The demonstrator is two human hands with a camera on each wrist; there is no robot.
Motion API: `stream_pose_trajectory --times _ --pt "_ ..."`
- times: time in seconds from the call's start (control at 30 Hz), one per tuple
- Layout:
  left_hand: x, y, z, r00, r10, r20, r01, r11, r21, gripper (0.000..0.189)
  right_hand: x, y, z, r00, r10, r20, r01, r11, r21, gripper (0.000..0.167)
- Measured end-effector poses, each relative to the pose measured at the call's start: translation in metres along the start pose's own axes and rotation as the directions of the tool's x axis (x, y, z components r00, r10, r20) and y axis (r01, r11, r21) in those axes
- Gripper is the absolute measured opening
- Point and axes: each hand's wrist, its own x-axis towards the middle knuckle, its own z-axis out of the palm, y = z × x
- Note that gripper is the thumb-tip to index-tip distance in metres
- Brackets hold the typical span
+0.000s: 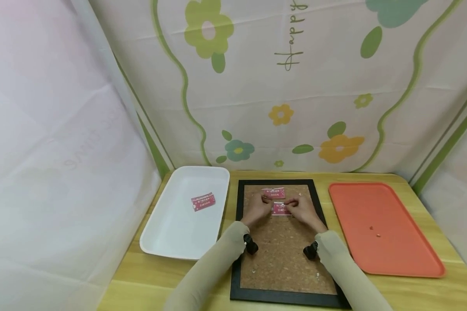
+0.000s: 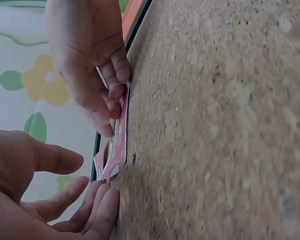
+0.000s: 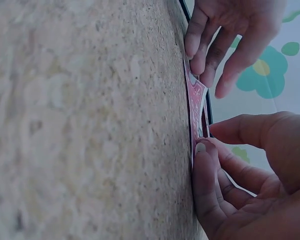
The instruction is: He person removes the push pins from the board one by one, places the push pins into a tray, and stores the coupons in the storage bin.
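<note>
1. Sleeves: the left sleeve (image 1: pixel 210 268) and right sleeve (image 1: pixel 342 263) extend over the near part of the work area. A black device is worn at each wrist: left device (image 1: pixel 251 244), right device (image 1: pixel 310 250).
2. Board (image 1: pixel 288 255): cork face, black frame, laid flat on the wooden table (image 1: pixel 136 285).
3. Left hand (image 1: pixel 258 210): at the left end of the lower card. Grip is wide; the thumb stands apart from the fingers, and the fingertips touch the card end.
4. Right hand (image 1: pixel 303 210): at the right end of the same card. Grip is narrow; the fingers bend down to the card with the thumb close by. Whether they pinch anything cannot be told.
5. Lower card (image 1: pixel 280 211): pink, on the upper part of the board, between the hands. Part of it bends away from the cork.
6. Red tray (image 1: pixel 373 203): right of the board; bears two small pieces (image 1: pixel 378 236).
7. White tray (image 1: pixel 179 233): left of the board; contains a loose card (image 1: pixel 203 201), set at a slant.
8. Upper card (image 1: pixel 274 193): pink, on the board just beyond the lower card.
9. Cloth (image 1: pixel 241 86): flower-printed, hanging behind the table.
</note>
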Motion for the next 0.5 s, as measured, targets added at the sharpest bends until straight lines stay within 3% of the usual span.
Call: stream_pose_trajectory --times 0.23,0.5 --pt "0.0013 -0.0033 0.0076 0.999 0.019 -0.033 -0.019 1.000 -0.025 0.024 0.0014 0.0018 0.0034 1.000 -0.004 -0.014 0.004 1.000 -0.011 0.018" --pt "0.0007 -0.0028 0.0109 0.997 0.071 -0.016 -0.072 0.997 -0.033 0.034 0.0037 -0.0018 0.0032 0.999 0.024 -0.030 -0.024 1.000 -0.016 0.017"
